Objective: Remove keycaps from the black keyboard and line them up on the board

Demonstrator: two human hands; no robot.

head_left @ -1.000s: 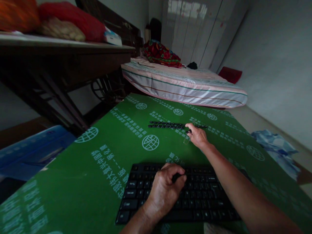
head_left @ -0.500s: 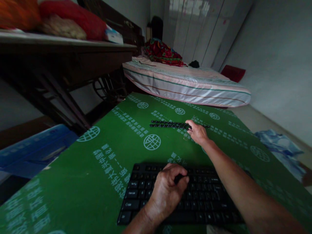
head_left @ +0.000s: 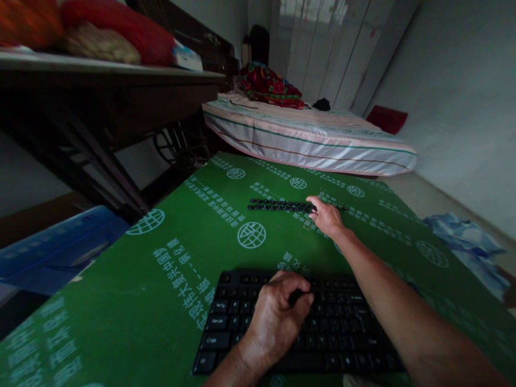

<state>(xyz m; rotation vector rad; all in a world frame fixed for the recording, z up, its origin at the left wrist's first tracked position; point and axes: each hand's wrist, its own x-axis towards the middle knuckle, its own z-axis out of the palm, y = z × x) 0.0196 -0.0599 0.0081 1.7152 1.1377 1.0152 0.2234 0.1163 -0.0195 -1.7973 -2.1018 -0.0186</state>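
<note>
A black keyboard lies near me on the green board. My left hand is over its middle, fingers curled and thumb tip against the index finger. Whether anything small is pinched there is hidden. Farther out, two thin black knobbly strips lie side by side across the board. My right hand is closed at their right part, thumb and fingers gripping a strip. A strip end shows past the knuckles. Their exact kind is too small to tell.
The green board carries pale printed globes and lettering. Beyond it stands a bed with a red flowered blanket. At left are a dark sewing-machine table and a blue container. Blue-white cloth lies at right.
Hardly anything differs. Both hands stay where they were, with the right hand still on the black strips; the view has shifted very slightly.
</note>
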